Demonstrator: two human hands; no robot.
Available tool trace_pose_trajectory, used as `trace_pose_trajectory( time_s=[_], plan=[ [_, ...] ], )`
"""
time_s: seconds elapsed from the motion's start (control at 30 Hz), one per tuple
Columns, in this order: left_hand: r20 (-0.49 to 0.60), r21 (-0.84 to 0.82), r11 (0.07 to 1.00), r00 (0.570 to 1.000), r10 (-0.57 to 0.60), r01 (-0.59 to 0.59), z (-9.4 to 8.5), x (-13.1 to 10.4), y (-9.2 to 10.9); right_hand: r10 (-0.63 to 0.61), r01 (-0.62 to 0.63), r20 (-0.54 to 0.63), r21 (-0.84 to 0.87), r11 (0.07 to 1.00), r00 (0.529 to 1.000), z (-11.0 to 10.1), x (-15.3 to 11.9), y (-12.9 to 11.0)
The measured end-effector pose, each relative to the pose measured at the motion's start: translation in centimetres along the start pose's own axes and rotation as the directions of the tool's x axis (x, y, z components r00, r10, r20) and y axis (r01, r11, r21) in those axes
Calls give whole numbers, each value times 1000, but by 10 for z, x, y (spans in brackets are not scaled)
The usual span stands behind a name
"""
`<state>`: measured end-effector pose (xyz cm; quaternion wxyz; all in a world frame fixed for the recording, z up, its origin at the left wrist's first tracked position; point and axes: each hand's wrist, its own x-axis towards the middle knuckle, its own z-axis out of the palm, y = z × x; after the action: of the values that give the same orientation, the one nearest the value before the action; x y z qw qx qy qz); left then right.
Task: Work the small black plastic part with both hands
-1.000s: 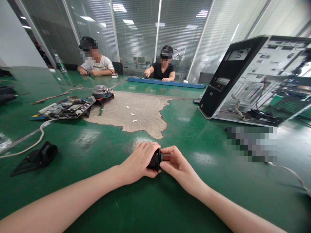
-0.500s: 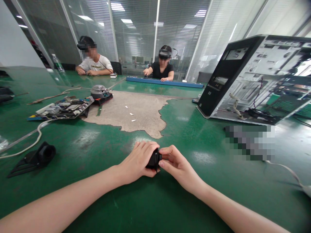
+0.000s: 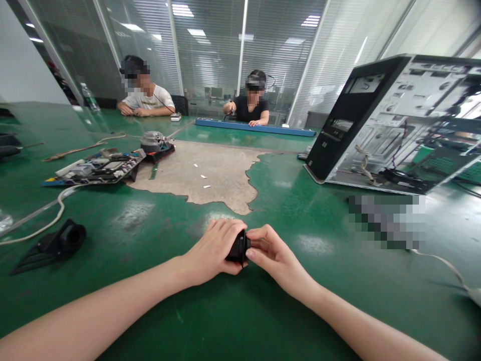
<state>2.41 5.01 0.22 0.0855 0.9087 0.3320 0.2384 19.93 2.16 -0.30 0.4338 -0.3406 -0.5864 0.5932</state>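
A small black boxy part (image 3: 236,249) is held just above or on the green table in front of me; I cannot tell if it touches the surface. My left hand (image 3: 218,245) wraps round it from the left, fingers over the top and thumb below, covering most of it. On its right face, the thumb and fingertips of my right hand (image 3: 268,250) close on a dark raised piece. Both hands are closed. Off to the left lies a black plastic duct-like piece (image 3: 52,245) with a round opening.
A circuit board (image 3: 97,168) and a fan with a heatsink (image 3: 154,143) lie at the left. An open computer case (image 3: 334,120) stands at the right. A long blue bar (image 3: 255,128) lies before a person in black (image 3: 253,105); another person in white (image 3: 150,103) sits farther left.
My hands and the black part look the same as before. Across the table, the person in black has shifted one raised hand slightly.
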Motion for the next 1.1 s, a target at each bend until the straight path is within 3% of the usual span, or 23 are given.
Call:
trace_pose_trajectory(
  time_s=[0.23,0.47,0.83,1.1],
  plan=[
    [-10,12,1000,1000,1,-1,3,0,-2,72,-73,-13,-49,996,997,0,2,-4],
    [-2,7,1000,1000,5,-5,0,0,0,-15,15,14,-1,1000,1000,1,-1,0],
    [-5,-3,1000,1000,-3,3,0,0,0,52,-53,-12,-56,997,999,1,0,-5],
    [5,-3,1000,1000,-5,5,0,0,1,-2,2,-22,-2,1000,1000,1,-1,-2]
  ],
)
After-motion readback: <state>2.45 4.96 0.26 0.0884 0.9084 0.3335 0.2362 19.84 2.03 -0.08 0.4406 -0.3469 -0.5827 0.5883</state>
